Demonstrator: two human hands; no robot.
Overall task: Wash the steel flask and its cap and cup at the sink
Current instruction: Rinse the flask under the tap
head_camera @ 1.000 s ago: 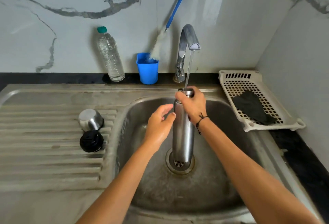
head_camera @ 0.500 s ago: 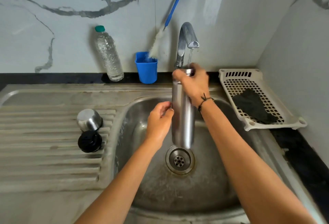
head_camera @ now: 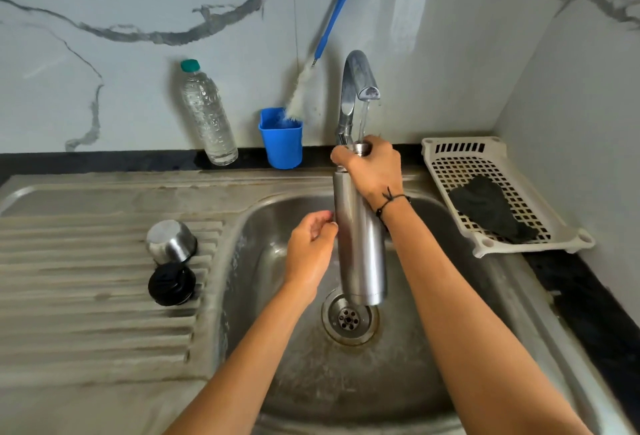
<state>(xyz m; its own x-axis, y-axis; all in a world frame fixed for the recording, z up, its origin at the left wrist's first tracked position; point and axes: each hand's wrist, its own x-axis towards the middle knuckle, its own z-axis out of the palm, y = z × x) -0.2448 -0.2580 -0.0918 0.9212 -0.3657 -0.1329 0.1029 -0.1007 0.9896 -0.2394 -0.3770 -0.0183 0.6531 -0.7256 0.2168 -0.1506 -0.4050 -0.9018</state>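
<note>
Head view shows we have lifted the steel flask (head_camera: 360, 240) off the sink (head_camera: 450, 348) drain toward the tap (head_camera: 356, 88), right hand (head_camera: 374, 171) grasping its neck, left hand (head_camera: 311, 247) loosely curled beside it holding nothing, so filling continues with 2 pieces left unwashed.

We see a silver flask (head_camera: 360, 247), silver cup (head_camera: 171, 241), black cap (head_camera: 171, 285), blue tumbler (head_camera: 281, 144) upper centre, white grid-patterned tray (head_camera: 450, 161) at right, grey-veined white wall (head_camera: 138, 2), teal-capped bottle (head_camera: 207, 116)
</note>
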